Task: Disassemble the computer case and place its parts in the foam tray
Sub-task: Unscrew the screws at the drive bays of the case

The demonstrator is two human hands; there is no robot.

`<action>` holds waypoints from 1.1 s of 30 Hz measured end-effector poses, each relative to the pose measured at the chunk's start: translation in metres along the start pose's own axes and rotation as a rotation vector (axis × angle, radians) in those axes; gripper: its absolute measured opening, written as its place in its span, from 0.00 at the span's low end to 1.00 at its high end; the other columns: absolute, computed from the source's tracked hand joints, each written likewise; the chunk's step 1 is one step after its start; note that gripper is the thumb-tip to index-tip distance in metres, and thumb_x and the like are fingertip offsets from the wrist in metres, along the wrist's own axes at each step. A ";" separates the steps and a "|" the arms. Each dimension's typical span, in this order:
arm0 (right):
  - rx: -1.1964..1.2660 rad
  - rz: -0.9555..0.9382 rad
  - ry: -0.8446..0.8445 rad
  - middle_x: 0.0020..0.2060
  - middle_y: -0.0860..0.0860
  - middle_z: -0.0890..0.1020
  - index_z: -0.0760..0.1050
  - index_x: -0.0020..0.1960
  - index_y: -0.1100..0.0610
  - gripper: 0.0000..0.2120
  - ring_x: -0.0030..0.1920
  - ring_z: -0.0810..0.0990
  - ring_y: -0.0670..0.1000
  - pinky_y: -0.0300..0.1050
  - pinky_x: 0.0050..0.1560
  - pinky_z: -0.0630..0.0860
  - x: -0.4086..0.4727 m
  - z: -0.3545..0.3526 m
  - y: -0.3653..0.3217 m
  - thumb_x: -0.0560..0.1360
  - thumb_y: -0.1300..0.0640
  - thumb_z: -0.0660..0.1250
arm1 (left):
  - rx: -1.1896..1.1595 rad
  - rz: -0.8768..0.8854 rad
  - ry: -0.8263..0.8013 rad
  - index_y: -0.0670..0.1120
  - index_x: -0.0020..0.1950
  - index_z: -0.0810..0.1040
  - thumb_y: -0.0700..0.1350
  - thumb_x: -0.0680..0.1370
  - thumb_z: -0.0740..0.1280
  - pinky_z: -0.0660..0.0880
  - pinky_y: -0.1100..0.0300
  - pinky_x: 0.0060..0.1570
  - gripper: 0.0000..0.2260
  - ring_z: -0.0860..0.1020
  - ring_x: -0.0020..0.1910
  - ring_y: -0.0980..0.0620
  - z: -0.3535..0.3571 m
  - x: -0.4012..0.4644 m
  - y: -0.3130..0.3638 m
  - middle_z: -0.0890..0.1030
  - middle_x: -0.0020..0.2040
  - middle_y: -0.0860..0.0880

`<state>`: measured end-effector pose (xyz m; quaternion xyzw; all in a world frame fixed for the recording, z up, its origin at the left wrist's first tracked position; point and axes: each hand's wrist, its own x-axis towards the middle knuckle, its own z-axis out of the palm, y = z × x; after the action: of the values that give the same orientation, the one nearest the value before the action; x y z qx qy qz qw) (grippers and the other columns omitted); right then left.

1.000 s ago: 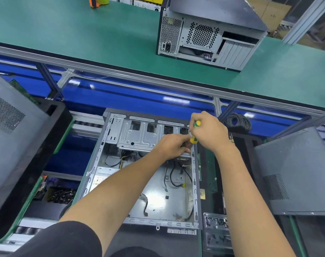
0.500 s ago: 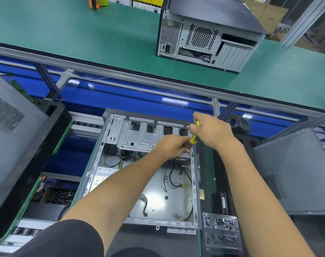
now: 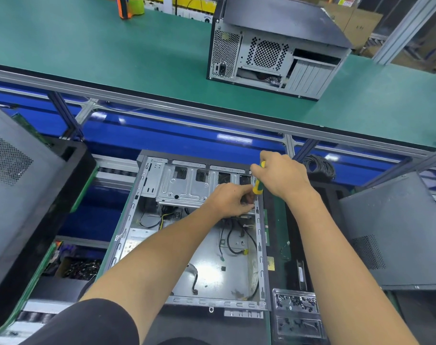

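Observation:
An open computer case (image 3: 162, 245) lies flat in front of me, its metal inside and loose black cables showing. A silver drive cage (image 3: 184, 185) spans its far end. My right hand (image 3: 284, 178) grips a yellow-and-green screwdriver (image 3: 258, 186) upright at the cage's right end. My left hand (image 3: 230, 200) sits just below it with curled fingers pinching at a small part by the screwdriver tip; the part itself is hidden. A black foam tray (image 3: 296, 307) lies to the right of the case.
A second computer case (image 3: 274, 48) stands on the green bench (image 3: 112, 51) beyond. Grey side panels lean at the left (image 3: 15, 175) and right (image 3: 396, 232). A box of screws (image 3: 80, 268) sits low left. A cable coil (image 3: 319, 165) lies behind my right hand.
My right hand and the screwdriver have shifted slightly up and to the right at the cage's end. My left hand stays at the same spot.

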<state>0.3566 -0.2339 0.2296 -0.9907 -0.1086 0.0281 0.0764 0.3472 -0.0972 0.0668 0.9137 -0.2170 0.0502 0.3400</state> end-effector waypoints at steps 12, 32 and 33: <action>0.020 -0.067 -0.251 0.34 0.48 0.80 0.72 0.44 0.50 0.08 0.34 0.75 0.51 0.46 0.35 0.66 0.005 -0.013 0.002 0.73 0.46 0.65 | -0.019 -0.041 -0.020 0.53 0.50 0.83 0.52 0.74 0.73 0.80 0.58 0.46 0.07 0.83 0.43 0.59 0.000 0.002 -0.002 0.86 0.43 0.60; 0.059 -0.068 -0.228 0.31 0.50 0.83 0.73 0.43 0.52 0.09 0.20 0.78 0.49 0.43 0.32 0.67 0.017 -0.018 0.005 0.77 0.48 0.62 | -0.013 -0.047 -0.044 0.54 0.51 0.80 0.52 0.74 0.71 0.81 0.56 0.46 0.08 0.83 0.43 0.60 -0.003 0.002 0.002 0.85 0.43 0.61; 0.065 -0.058 -0.217 0.30 0.50 0.82 0.73 0.42 0.53 0.09 0.20 0.78 0.49 0.43 0.32 0.67 0.017 -0.017 0.005 0.76 0.48 0.62 | -0.016 -0.047 -0.036 0.54 0.51 0.80 0.51 0.74 0.71 0.81 0.57 0.46 0.07 0.83 0.43 0.60 -0.003 0.002 0.002 0.85 0.43 0.61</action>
<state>0.3752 -0.2377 0.2446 -0.9753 -0.1438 0.1365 0.0970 0.3484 -0.0969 0.0705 0.9166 -0.2020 0.0241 0.3442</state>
